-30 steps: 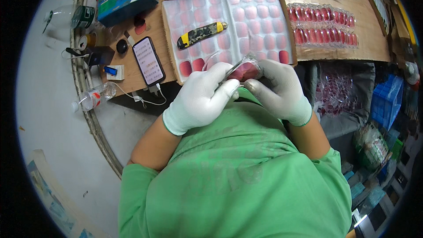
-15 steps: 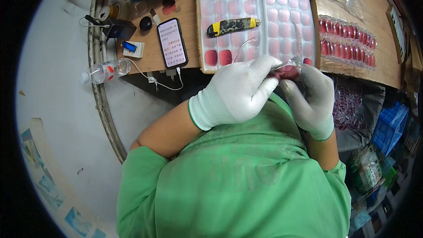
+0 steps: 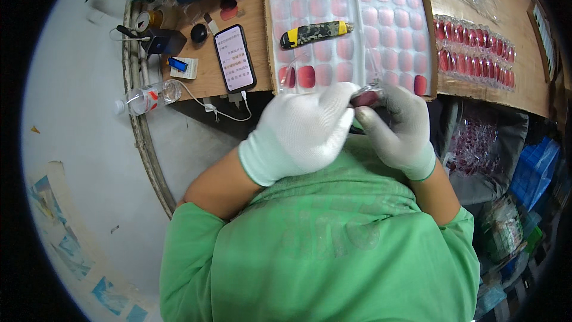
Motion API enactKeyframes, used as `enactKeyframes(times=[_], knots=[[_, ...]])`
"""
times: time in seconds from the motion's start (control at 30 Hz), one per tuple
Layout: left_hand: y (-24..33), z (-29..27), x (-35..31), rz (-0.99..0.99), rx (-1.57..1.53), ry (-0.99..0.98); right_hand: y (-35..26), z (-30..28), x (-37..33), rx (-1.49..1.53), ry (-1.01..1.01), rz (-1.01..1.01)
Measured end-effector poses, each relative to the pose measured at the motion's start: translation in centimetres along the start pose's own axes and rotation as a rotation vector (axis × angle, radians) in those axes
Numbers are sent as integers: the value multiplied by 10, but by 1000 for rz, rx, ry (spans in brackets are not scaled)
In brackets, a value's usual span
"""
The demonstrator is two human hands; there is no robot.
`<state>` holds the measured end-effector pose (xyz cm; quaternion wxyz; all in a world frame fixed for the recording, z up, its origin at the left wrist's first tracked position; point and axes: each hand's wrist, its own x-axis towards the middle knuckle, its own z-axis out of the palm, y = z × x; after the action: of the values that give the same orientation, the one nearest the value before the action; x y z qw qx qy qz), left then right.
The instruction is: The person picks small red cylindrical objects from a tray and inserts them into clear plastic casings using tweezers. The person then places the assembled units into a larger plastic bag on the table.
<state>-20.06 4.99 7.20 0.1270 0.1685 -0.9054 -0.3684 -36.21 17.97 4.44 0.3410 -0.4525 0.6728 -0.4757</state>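
Both my hands wear white knitted gloves and meet at the near edge of a shallow cardboard box. Between them is a pair of glasses [image 3: 366, 99] with a clear frame and a dark red lens; its thin clear temples reach up over the box. My left hand [image 3: 307, 130] pinches one side of the frame. With bent fingers, my right hand [image 3: 398, 130] grips the other side, its thumb under the lens. Fingertips partly hide the frame. Uncovered red lenses [image 3: 307, 76] lie in the box's near row; paler ones show through a white translucent sheet [image 3: 356, 0].
A camouflage-and-yellow knife [image 3: 316, 34] lies on the sheet. Rows of red-lensed glasses [image 3: 473, 62] stand on the table at right. Below them, a grey-lined bin [image 3: 476, 143] holds clear and red pieces. At left are a phone [image 3: 235, 58] on a cable and a plastic bottle [image 3: 146, 98].
Both hands have moved slightly left, bringing the glasses with them. The lens between my fingers now shows its face more, and a red lens at the box's near right corner is more exposed.
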Motion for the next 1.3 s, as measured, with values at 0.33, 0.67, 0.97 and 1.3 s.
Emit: enactKeyframes(times=[0.33, 0.67, 0.97, 1.3], knots=[[-31, -23, 16, -224, -442, -228, -2, -32, 4, -105, -430, -314], [-112, 60, 5, -437, 567, -279, -4, -27, -17, 434, -80, 143], [-43, 25, 18, -529, -1174, -222, 6, -17, -15, 230, -18, 282], [-25, 37, 14, -394, -1053, 50, -4, -15, -11, 524, -104, 326]])
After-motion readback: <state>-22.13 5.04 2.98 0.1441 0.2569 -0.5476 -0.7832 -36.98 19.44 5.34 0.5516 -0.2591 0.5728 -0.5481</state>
